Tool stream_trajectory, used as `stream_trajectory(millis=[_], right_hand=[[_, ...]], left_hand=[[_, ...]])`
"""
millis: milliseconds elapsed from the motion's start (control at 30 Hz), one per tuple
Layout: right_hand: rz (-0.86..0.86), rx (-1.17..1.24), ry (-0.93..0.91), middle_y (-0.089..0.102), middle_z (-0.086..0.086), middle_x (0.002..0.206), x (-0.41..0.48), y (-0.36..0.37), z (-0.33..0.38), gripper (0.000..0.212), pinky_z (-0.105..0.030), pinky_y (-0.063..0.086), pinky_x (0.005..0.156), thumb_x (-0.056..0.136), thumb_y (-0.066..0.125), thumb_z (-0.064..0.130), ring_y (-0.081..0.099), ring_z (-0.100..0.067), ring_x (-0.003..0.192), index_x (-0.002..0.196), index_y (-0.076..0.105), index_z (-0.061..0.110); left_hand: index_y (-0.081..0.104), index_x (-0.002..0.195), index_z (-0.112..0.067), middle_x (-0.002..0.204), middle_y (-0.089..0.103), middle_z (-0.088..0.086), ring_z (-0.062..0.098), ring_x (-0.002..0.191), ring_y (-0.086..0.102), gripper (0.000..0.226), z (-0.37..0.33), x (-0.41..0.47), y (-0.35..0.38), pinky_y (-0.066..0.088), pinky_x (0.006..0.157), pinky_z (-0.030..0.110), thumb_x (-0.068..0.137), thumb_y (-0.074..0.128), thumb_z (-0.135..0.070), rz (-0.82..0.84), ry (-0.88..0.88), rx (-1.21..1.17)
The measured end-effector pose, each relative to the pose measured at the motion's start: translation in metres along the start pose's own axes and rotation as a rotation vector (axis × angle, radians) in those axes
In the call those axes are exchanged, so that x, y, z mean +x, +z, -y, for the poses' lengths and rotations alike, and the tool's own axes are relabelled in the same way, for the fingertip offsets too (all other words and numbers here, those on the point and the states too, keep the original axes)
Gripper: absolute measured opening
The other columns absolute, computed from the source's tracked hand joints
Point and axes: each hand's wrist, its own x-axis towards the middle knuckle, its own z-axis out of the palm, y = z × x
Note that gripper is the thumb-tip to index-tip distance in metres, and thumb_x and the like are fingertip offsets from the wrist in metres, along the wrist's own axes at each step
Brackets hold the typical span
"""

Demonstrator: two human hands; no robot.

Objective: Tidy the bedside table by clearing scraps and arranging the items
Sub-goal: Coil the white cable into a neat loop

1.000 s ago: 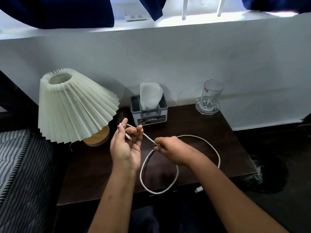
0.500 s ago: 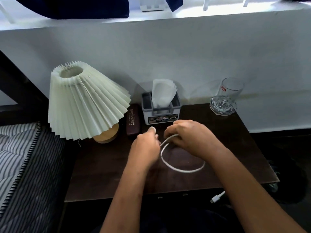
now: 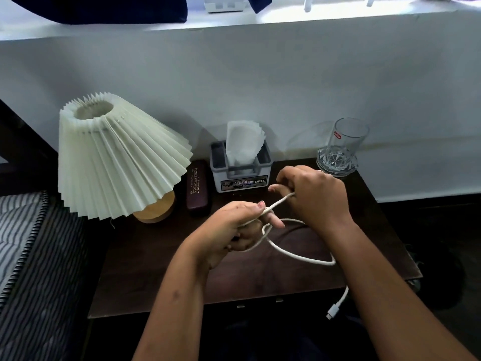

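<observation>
Left hand: I am seeing it curling tight around a white cable above the middle of the table, the thumb pressing the strand against the fingers.
Right hand: closing on the same cable a little farther back and to the right, fingers folding down over the strand.
Cable: running taut between the two hands, then looping down over the table in front of the right wrist; its free end is hanging past the table's front edge, the plug dangling beside the right forearm.
Lamp: standing at the table's left rear, its pleated cream shade tilting over a round wooden base.
Case: a dark brown glasses case is lying just right of the lamp base, its long side pointing toward the wall.
Tissue box: a grey holder is sitting against the wall at centre, just beside the case, a white tissue sticking up from it.
Glass: a clear tumbler with a red label is standing on a cut-glass coaster at the right rear corner, just beyond the right hand.
Bed: striped bedding is showing to the left of the table.
</observation>
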Motion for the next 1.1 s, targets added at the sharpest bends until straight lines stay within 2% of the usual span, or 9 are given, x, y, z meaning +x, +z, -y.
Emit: stream_trajectory(millis=[167, 300, 467, 533, 633, 700, 800, 933, 1100], right_hand=[[-0.054, 0.027, 0.023, 0.066, 0.003, 0.080, 0.001, -0.002, 0.002, 0.029, -0.030, 0.043, 0.058, 0.077, 0.063, 0.053, 0.064, -0.026, 0.074, 0.084, 0.062, 0.025], [0.286, 0.061, 0.108, 0.066, 0.007, 0.084, 0.001, 0.003, -0.006, 0.026, -0.027, 0.042, 0.063, 0.075, 0.067, 0.049, 0.063, -0.019, 0.081, 0.090, 0.062, 0.029], [0.783, 0.789, 0.392, 0.063, -0.002, 0.065, 0.001, 0.000, -0.014, 0.009, -0.017, 0.048, 0.046, 0.082, 0.069, 0.016, 0.061, -0.006, 0.049, 0.088, 0.065, 0.011], [0.779, 1.083, 0.501, 0.058, -0.003, 0.062, 0.003, -0.004, -0.015, 0.003, -0.015, 0.047, 0.045, 0.085, 0.064, 0.009, 0.058, -0.005, 0.048, 0.086, 0.061, 0.008], [0.553, 1.355, 0.672, 0.052, 0.000, 0.063, 0.008, -0.006, -0.012, 0.007, -0.012, 0.046, 0.042, 0.091, 0.056, 0.010, 0.055, -0.002, 0.044, 0.086, 0.062, 0.010], [0.435, 1.274, 0.689, 0.046, 0.000, 0.065, 0.009, 0.001, -0.008, 0.015, -0.010, 0.037, 0.035, 0.095, 0.049, 0.011, 0.046, 0.000, 0.038, 0.093, 0.063, 0.007], [0.320, 0.755, 0.478, 0.051, 0.004, 0.064, 0.007, 0.019, 0.004, 0.021, -0.009, 0.031, 0.039, 0.095, 0.047, 0.015, 0.046, -0.008, 0.047, 0.095, 0.068, 0.013], [0.336, 0.453, 0.301, 0.069, -0.005, 0.094, -0.001, 0.032, 0.029, 0.019, -0.028, 0.049, 0.076, 0.092, 0.049, 0.023, 0.062, -0.027, 0.089, 0.097, 0.067, 0.023], [0.620, 0.282, -0.097, 0.064, -0.005, 0.112, -0.015, 0.033, 0.056, 0.028, -0.038, 0.051, 0.085, 0.092, 0.043, 0.023, 0.060, -0.030, 0.104, 0.112, 0.061, 0.030]], left_hand=[[0.068, 0.103, -0.004, 0.039, 0.027, -0.012, -0.001, 0.028, 0.017, 0.042, -0.005, -0.005, -0.009, 0.016, 0.033, 0.013, 0.089, 0.043, -0.034, 0.007, 0.103, -0.190], [0.061, 0.114, 0.002, 0.040, 0.029, -0.010, 0.000, 0.029, 0.021, 0.044, -0.009, -0.007, -0.015, 0.020, 0.033, 0.010, 0.091, 0.038, -0.028, -0.125, 0.222, -0.391], [0.050, 0.121, 0.001, 0.052, 0.048, -0.005, 0.004, 0.035, 0.036, 0.039, -0.011, -0.007, -0.022, 0.034, 0.039, 0.011, 0.097, 0.030, -0.022, -0.355, 0.357, -0.566], [0.048, 0.124, -0.001, 0.059, 0.058, -0.004, 0.004, 0.038, 0.040, 0.036, -0.012, -0.007, -0.023, 0.038, 0.041, 0.011, 0.098, 0.032, -0.021, -0.398, 0.381, -0.596], [0.051, 0.120, -0.007, 0.072, 0.071, -0.007, 0.003, 0.037, 0.041, 0.032, -0.012, -0.007, -0.023, 0.038, 0.042, 0.010, 0.098, 0.032, -0.021, -0.465, 0.406, -0.603], [0.052, 0.121, -0.008, 0.075, 0.071, -0.007, 0.003, 0.035, 0.039, 0.034, -0.012, -0.007, -0.022, 0.034, 0.041, 0.010, 0.098, 0.032, -0.021, -0.458, 0.403, -0.618], [0.052, 0.124, -0.007, 0.065, 0.065, -0.008, 0.005, 0.030, 0.032, 0.041, -0.013, -0.008, -0.020, 0.019, 0.041, 0.014, 0.088, 0.038, -0.022, -0.338, 0.385, -0.653], [0.048, 0.127, -0.005, 0.052, 0.054, -0.007, 0.008, 0.032, 0.021, 0.048, -0.015, -0.011, -0.022, 0.013, 0.047, 0.018, 0.084, 0.038, -0.023, -0.217, 0.447, -0.700], [0.042, 0.133, -0.007, 0.049, 0.049, -0.009, 0.003, 0.040, 0.045, 0.042, -0.012, -0.007, -0.024, 0.039, 0.048, 0.013, 0.095, 0.034, -0.024, -0.552, 0.549, -0.756]])
